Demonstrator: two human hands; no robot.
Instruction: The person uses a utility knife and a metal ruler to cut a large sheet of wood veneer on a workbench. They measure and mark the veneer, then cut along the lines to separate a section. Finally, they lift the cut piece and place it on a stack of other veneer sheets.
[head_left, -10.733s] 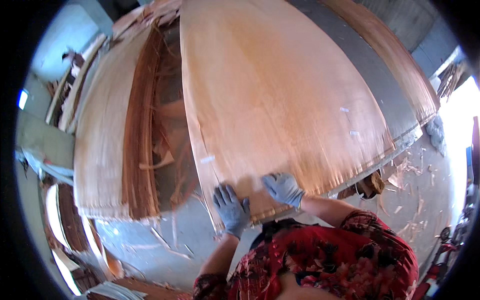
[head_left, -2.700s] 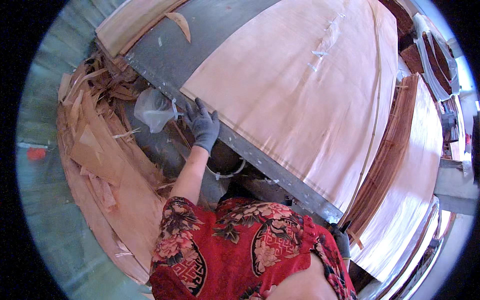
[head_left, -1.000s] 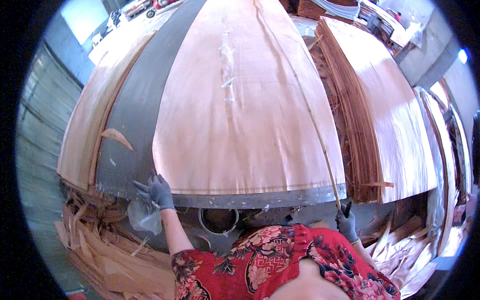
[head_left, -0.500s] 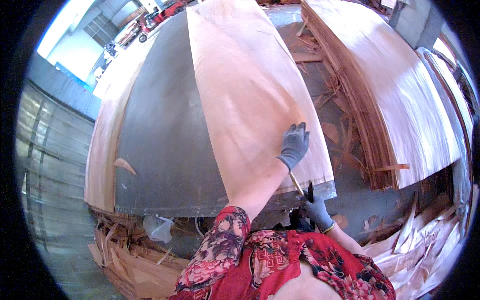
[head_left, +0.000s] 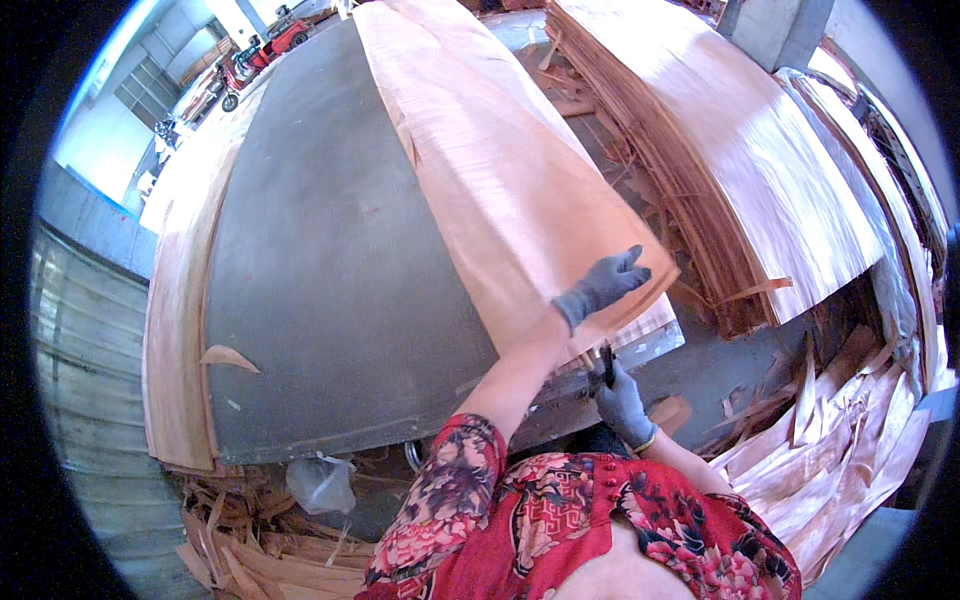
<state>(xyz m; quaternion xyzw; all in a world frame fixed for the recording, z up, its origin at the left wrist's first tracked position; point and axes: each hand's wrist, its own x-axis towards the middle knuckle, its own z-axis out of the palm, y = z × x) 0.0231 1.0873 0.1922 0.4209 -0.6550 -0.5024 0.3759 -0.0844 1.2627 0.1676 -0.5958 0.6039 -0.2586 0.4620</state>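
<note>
A bare gray table [head_left: 330, 300] lay open to your left. Your left hand [head_left: 603, 286], fingers spread flat, pressed the near end of a long veneer sheet [head_left: 500, 170] running away from you. Just below its edge, your right hand [head_left: 622, 400] was clenched around a small dark knife [head_left: 607, 362]; stacked veneer [head_left: 750, 150] crowded the right

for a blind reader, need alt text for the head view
A gloved left hand presses on a veneer sheet lying on a grey table, while the gloved right hand holds a dark tool at the sheet's near edge. Veneer stacks stand to the right.
</note>
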